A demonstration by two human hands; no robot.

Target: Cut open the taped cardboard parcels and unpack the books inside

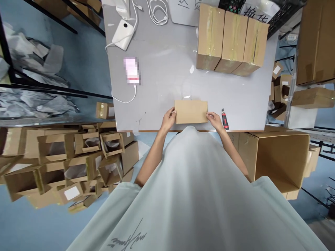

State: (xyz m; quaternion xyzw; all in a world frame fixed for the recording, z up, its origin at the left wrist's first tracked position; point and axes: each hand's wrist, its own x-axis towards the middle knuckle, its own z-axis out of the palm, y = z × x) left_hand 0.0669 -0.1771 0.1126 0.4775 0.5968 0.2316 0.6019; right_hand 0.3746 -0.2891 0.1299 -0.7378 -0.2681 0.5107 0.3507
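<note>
A small plain cardboard box (191, 112) is at the table's front edge, directly before me. My left hand (169, 120) grips its left end, thumb and fingers closed at the edge. At the opposite end, my right hand (214, 120) pinches the right edge of the box. Just right of that hand lies a red and black box cutter (225, 119) with its tip pointing away from me. The underside of the box is hidden.
Three taped cartons (231, 42) stand at the back right of the grey table (162, 73). A phone (132, 71) on a cable and a white power bank (123, 35) lie left. A large open carton (282, 160) stands right of me; several boxes (78, 157) are piled left.
</note>
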